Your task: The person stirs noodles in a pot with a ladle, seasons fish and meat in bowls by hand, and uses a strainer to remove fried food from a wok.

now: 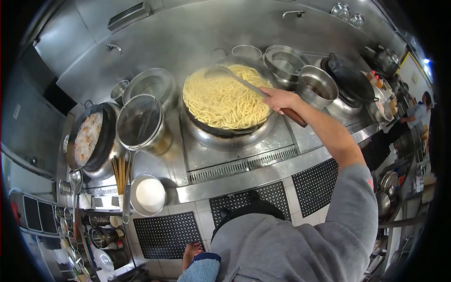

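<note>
- Hanging low at the person's side, the left hand [190,250] is well apart from the table [206,162]; a blue cloth [201,270] is just beside it. I cannot tell whether its fingers hold anything.
- Forward and leftward of the left fingers, a metal bowl [133,199] with something white in it sits near the table's front edge.
- Farther forward and to their right, the right hand [282,99] has its fingers wrapped around the handle of a ladle [246,84], the wooden end jutting out behind them.
- Ahead and leftward of the right fingers, yellow noodles [225,105] fill a dark wok [221,131] nearly to its rim.
- The ladle's head meets the noodles toward the far side; haze hides how deep it goes.
- Turning the noodles seems the step in hand; another stroke would call for a steady hold and a shallow sweep, given such a full load.
- Just right of the right fingers stands a pot [311,75]; farthest ahead is a tap [292,12].
</note>
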{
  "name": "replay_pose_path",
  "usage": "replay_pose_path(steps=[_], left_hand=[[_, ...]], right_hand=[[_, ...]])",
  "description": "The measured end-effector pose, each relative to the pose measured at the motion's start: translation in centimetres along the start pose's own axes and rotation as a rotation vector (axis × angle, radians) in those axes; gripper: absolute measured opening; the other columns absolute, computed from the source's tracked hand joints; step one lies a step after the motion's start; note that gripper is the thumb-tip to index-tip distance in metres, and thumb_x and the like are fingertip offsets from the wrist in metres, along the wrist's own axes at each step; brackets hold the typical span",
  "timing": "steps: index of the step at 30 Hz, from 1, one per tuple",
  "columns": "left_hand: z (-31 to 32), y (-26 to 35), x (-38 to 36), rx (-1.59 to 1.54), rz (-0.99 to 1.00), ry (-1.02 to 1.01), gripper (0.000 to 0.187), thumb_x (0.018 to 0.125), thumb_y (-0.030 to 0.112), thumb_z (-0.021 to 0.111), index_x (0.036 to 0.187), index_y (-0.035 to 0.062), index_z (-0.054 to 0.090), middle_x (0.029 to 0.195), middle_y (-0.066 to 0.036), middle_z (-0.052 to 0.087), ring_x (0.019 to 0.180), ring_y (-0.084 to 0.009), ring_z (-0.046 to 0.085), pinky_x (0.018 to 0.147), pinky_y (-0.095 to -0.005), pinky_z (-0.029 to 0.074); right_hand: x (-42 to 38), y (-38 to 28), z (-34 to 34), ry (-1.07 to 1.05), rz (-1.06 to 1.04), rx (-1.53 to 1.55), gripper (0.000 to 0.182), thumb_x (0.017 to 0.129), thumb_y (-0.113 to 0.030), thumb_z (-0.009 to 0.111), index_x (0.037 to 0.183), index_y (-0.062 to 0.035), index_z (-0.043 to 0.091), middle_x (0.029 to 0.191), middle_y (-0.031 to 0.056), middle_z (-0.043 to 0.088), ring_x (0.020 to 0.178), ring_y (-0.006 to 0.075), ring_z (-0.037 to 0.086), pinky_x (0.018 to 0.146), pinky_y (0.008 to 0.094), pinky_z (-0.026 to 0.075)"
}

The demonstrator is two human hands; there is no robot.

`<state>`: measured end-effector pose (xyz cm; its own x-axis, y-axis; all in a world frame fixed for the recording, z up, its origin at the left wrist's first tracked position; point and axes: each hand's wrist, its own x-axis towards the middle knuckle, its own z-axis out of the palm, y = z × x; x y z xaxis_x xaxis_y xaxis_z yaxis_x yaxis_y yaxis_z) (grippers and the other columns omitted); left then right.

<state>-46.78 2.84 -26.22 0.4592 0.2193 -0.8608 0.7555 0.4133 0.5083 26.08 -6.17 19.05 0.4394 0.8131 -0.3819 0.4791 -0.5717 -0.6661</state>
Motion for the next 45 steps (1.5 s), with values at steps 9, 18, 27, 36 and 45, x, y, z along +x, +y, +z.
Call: replay_pose_path(steps=[9, 18, 27, 36, 45], left_hand=[[-3.1, -1.1, 0.4, 1.848, 0.669, -0.155, 0.035, 0.083, 0.047, 0.049, 0.098, 0.0202, 0.064, 0.100, 0.010, 0.065, 0.111, -0.0133, 0.053, 0.094, -0.0347, 0.041], [1.0, -1.5, -0.4, 0.831, 0.068, -0.050, 0.026, 0.091, 0.037, 0.043, 0.097, 0.0189, 0.061, 0.103, 0.009, 0.062, 0.100, -0.0137, 0.058, 0.083, -0.0306, 0.047], [12.0, -1.8, -2.3, -0.327, -0.156, 0.125, 0.031, 0.094, 0.034, 0.036, 0.098, 0.0141, 0.058, 0.099, 0.000, 0.062, 0.099, -0.0179, 0.058, 0.080, -0.0358, 0.049], [20.4, -2.4, -4.8, -0.355, -0.163, 0.157, 0.032, 0.092, 0.034, 0.039, 0.101, 0.0098, 0.057, 0.099, -0.007, 0.060, 0.098, -0.0233, 0.056, 0.080, -0.0408, 0.048], [21.3, 0.4, -3.6, -0.348, -0.157, 0.165, 0.035, 0.090, 0.034, 0.042, 0.105, 0.0055, 0.055, 0.100, -0.014, 0.059, 0.096, -0.0286, 0.055, 0.080, -0.0459, 0.047]], right_hand=[[-4.8, -1.0, 4.3, 0.386, -0.084, -0.326, 0.061, 0.089, -0.013, 0.046, 0.145, -0.0110, 0.021, 0.085, 0.0268, 0.063, 0.051, 0.0318, 0.059, 0.057, 0.0439, 0.050], [-3.4, 5.5, 3.9, 0.412, -0.226, -0.306, 0.063, 0.088, -0.014, 0.050, 0.145, -0.0131, 0.023, 0.083, 0.0276, 0.063, 0.066, 0.0388, 0.063, 0.067, 0.0451, 0.050], [-8.2, 5.9, 1.4, 0.212, -0.009, -0.158, 0.063, 0.090, -0.019, 0.050, 0.146, -0.0141, 0.021, 0.082, 0.0287, 0.062, 0.068, 0.0424, 0.062, 0.069, 0.0482, 0.049], [-9.6, 11.3, 2.1, 0.167, -0.186, -0.181, 0.065, 0.091, -0.019, 0.050, 0.147, -0.0180, 0.017, 0.090, 0.0314, 0.060, 0.085, 0.0435, 0.060, 0.078, 0.0473, 0.047], [-11.0, 14.4, 3.4, 0.226, -0.315, -0.084, 0.064, 0.090, -0.022, 0.053, 0.146, -0.0211, 0.023, 0.097, 0.0281, 0.061, 0.088, 0.0403, 0.061, 0.080, 0.0450, 0.047]])
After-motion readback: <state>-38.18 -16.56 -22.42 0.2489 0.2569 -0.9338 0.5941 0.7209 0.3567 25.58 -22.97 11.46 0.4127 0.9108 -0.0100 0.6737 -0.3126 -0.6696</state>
